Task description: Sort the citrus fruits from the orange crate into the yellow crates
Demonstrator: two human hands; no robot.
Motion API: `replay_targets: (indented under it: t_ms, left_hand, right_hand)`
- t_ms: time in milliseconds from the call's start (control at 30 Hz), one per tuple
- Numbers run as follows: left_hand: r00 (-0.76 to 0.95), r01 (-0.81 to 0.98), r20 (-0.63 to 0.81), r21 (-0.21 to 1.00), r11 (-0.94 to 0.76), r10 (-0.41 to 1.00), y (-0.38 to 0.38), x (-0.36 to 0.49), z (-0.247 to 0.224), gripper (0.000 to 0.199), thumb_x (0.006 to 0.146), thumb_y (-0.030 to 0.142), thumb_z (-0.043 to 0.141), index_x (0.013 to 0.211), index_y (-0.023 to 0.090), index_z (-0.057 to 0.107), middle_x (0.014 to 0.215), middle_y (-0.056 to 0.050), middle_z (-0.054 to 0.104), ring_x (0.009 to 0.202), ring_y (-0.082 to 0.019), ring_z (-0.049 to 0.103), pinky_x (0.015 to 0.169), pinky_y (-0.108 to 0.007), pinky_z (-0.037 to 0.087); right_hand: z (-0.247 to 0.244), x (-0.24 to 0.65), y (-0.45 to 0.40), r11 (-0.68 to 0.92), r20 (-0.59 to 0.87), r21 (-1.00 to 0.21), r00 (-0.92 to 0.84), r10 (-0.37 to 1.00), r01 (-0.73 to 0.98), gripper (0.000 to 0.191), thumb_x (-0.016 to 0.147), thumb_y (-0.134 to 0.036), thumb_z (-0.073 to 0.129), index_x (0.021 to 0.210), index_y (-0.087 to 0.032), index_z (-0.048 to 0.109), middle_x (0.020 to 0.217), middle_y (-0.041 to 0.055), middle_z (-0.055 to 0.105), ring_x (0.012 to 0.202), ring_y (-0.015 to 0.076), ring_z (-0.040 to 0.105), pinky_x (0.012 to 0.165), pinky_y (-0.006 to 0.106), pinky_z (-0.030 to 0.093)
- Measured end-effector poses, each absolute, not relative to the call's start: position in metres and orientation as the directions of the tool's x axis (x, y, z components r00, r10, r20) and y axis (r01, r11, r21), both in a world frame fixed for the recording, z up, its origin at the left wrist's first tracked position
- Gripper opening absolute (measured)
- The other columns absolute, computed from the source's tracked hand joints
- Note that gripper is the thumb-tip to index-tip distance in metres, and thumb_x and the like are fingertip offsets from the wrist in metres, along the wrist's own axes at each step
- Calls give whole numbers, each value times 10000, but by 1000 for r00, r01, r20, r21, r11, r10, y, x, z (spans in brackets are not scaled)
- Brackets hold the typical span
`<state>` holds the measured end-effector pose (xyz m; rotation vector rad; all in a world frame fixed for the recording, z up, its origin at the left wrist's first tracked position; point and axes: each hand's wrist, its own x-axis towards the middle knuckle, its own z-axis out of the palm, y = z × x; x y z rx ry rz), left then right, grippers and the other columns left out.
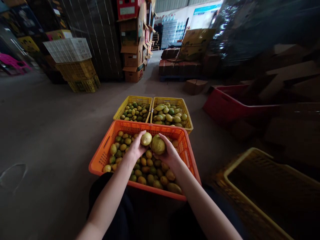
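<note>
Over the orange crate (100,160), my left hand (136,148) is wrapped round a pale yellow-green fruit (146,139). Close beside it, my right hand (170,151) grips a larger, rounder green fruit (158,145). The two fruits are side by side, nearly touching. Below my hands, many yellow and green fruits (150,170) fill the orange crate. Behind it stand two yellow crates, the left one (120,108) with small green and yellow fruits and the right one (188,115) with larger, paler fruits.
A yellow crate (250,200) stands at the lower right, with a red crate (225,103) and cardboard beyond it. Stacked crates (77,68) are at the back left. Cardboard boxes (132,60) are piled at the back centre.
</note>
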<state>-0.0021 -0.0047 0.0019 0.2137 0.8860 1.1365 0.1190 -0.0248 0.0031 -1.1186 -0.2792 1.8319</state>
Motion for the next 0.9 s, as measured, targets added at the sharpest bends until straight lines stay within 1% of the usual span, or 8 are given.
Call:
replay_targets:
  t_ms: [133, 233, 433, 533, 633, 733, 800, 900]
  left_hand:
    - [147, -746, -544, 487, 454, 826, -1, -3, -1, 144, 875, 229, 482, 842, 144, 593, 723, -45, 650, 735, -170, 642, 660, -284, 539]
    - [134, -781, -534, 462, 421, 835, 1, -4, 0, 184, 902, 229, 429, 897, 146, 593, 779, -60, 665, 722, -166, 652, 635, -292, 559]
    - [103, -765, -486, 519, 382, 868, -4, -5, 8, 191, 809, 286, 608, 896, 116, 614, 715, -50, 654, 577, -118, 617, 469, -167, 509]
    - [195, -767, -477, 471, 436, 857, -5, -4, 8, 340, 861, 391, 485, 887, 83, 626, 682, -82, 649, 550, -136, 610, 464, -208, 514]
    - [189, -773, -490, 460, 436, 851, -3, -1, 4, 336, 891, 346, 402, 938, 101, 627, 682, -71, 648, 545, -130, 605, 445, -201, 485]
    - [111, -770, -504, 502, 394, 857, 0, 1, 2, 257, 889, 281, 425, 1000, 142, 610, 696, -30, 646, 555, -122, 610, 507, -223, 516]
    - [93, -769, -496, 514, 379, 863, 0, 1, 2, 263, 877, 335, 471, 1002, 146, 604, 717, -28, 648, 565, -130, 618, 528, -241, 531]
    - [59, -756, -474, 554, 350, 878, -3, -1, 6, 289, 790, 379, 612, 964, 148, 612, 697, -25, 634, 514, -117, 594, 455, -202, 494]
  right_hand:
    - [7, 125, -22, -486, -547, -647, -85, 832, -588, 163, 800, -333, 596, 879, -193, 623, 621, -2, 662, 556, 152, 634, 462, 240, 523]
    - [12, 130, -20, -469, -553, -645, -56, 832, -604, 157, 786, -312, 617, 896, -200, 636, 627, -7, 672, 556, 151, 633, 475, 243, 529]
    - [20, 137, -22, -505, -583, -554, -124, 803, -662, 227, 831, -397, 539, 860, -188, 625, 603, 10, 672, 486, 155, 614, 428, 255, 504]
    - [15, 136, -23, -494, -563, -488, -173, 808, -720, 269, 881, -396, 460, 851, -184, 622, 626, 24, 681, 565, 166, 648, 521, 286, 548]
    - [13, 134, -23, -451, -520, -477, -171, 837, -754, 249, 883, -383, 468, 894, -192, 627, 675, 23, 694, 672, 181, 672, 626, 324, 571]
    - [16, 134, -23, -429, -502, -483, -159, 850, -763, 232, 864, -396, 506, 890, -199, 626, 705, 19, 696, 686, 183, 669, 639, 331, 569]
    - [21, 135, -24, -406, -502, -478, -137, 854, -779, 210, 842, -403, 540, 863, -210, 620, 709, 5, 689, 655, 173, 656, 626, 324, 563]
    - [25, 138, -26, -355, -540, -464, -58, 840, -812, 179, 799, -408, 589, 825, -232, 600, 686, -24, 667, 605, 153, 624, 619, 323, 554]
